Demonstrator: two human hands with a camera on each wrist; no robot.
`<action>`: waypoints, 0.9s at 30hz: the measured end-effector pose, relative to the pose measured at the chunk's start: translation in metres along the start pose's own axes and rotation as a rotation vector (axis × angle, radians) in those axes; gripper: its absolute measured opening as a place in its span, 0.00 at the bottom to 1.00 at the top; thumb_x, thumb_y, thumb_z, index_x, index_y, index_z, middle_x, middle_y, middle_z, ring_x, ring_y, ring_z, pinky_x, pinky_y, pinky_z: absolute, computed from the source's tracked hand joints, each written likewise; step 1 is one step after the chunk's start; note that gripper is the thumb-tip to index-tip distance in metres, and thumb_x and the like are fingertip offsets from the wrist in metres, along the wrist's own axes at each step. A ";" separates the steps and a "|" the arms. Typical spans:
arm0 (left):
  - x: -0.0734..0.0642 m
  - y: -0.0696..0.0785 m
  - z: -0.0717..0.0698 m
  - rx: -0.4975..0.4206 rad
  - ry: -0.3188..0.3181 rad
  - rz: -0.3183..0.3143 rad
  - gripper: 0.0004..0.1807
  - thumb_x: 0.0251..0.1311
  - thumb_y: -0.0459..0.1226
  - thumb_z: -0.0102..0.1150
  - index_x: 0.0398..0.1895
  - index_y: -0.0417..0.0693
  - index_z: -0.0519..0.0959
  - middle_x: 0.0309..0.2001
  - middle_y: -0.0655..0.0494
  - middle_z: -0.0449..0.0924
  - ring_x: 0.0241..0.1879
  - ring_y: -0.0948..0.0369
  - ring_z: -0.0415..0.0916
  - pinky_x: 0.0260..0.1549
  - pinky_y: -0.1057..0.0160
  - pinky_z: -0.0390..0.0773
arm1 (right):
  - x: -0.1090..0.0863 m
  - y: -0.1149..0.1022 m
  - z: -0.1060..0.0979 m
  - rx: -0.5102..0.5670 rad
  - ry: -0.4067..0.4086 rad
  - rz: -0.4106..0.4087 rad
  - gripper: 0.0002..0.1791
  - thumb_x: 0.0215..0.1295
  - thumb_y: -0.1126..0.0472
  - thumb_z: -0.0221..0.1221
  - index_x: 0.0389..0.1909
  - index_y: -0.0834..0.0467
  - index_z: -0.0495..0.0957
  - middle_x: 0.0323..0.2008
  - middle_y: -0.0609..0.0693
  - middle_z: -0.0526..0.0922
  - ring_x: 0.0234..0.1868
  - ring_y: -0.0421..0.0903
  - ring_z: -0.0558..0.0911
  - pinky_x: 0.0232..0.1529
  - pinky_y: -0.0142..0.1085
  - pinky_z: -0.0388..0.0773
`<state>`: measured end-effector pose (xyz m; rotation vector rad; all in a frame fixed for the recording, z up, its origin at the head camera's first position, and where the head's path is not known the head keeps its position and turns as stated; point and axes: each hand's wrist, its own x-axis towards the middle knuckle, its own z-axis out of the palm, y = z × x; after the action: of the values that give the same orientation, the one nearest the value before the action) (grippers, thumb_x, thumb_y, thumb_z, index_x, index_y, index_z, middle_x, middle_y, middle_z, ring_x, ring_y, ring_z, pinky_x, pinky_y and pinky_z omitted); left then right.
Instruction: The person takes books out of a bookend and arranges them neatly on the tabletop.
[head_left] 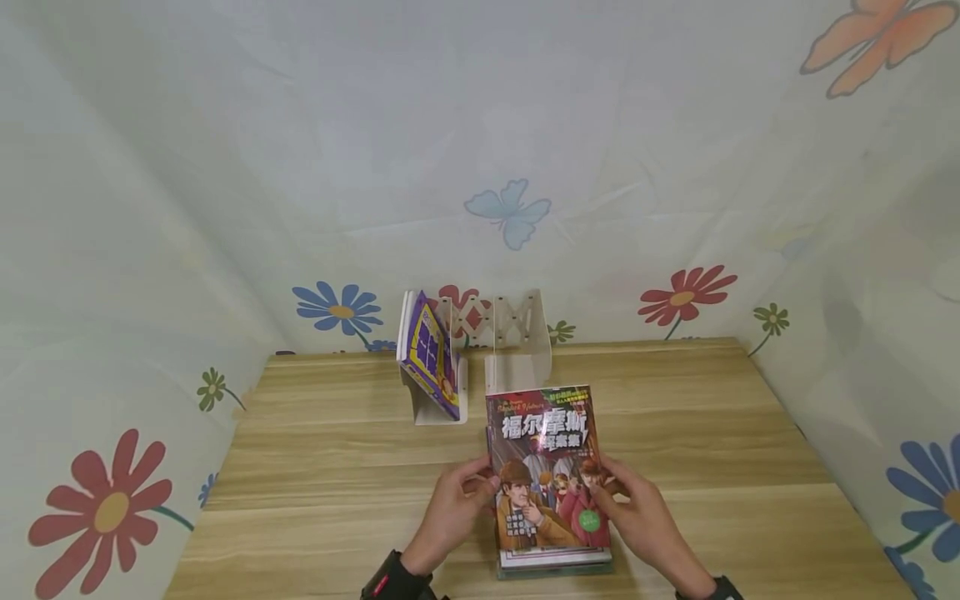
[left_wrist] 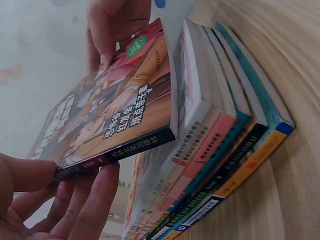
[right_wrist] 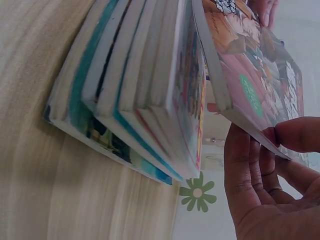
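A paperback book (head_left: 551, 492) with a detective in a brown cap on its cover is raised at its far end over a stack of books (left_wrist: 220, 115). My left hand (head_left: 455, 508) grips its spine side, thumb on the cover and fingers underneath. On the opposite edge, my right hand (head_left: 637, 512) pinches the pages and covers between thumb and fingers. In the right wrist view a gap shows between the held book (right_wrist: 250, 85) and the stack (right_wrist: 135, 75) below. The stack's spines face left.
Behind the stack stands a cream expandable bookend rack (head_left: 525, 333) near the back edge of the wooden table (head_left: 315, 492). A purple and yellow book (head_left: 435, 354) leans at its left end beside a pale one. Flower-printed cloth (head_left: 375, 167) hangs around the table.
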<state>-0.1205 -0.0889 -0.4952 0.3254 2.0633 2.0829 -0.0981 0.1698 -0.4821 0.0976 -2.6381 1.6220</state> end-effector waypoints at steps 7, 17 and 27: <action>0.005 -0.013 0.001 0.155 0.025 0.037 0.20 0.61 0.29 0.54 0.55 0.29 0.68 0.40 0.42 0.76 0.35 0.54 0.77 0.27 0.56 0.82 | 0.001 0.010 0.003 -0.011 -0.010 0.012 0.27 0.55 0.74 0.58 0.58 0.67 0.67 0.45 0.57 0.76 0.32 0.46 0.78 0.20 0.33 0.77; 0.007 -0.039 0.001 0.392 0.065 0.068 0.19 0.58 0.37 0.60 0.51 0.38 0.75 0.36 0.57 0.78 0.32 0.65 0.74 0.31 0.65 0.79 | 0.002 0.020 0.007 -0.083 -0.019 0.082 0.26 0.55 0.74 0.59 0.57 0.59 0.71 0.40 0.51 0.78 0.32 0.45 0.76 0.22 0.34 0.77; 0.007 -0.050 0.000 0.439 0.067 0.022 0.23 0.57 0.39 0.60 0.53 0.35 0.72 0.37 0.58 0.77 0.33 0.66 0.74 0.32 0.65 0.79 | 0.003 0.031 0.011 -0.126 -0.035 0.040 0.26 0.54 0.74 0.60 0.57 0.62 0.71 0.35 0.48 0.78 0.32 0.44 0.76 0.29 0.34 0.79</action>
<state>-0.1279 -0.0861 -0.5448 0.3438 2.5577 1.6525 -0.1033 0.1736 -0.5143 0.0695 -2.7776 1.4731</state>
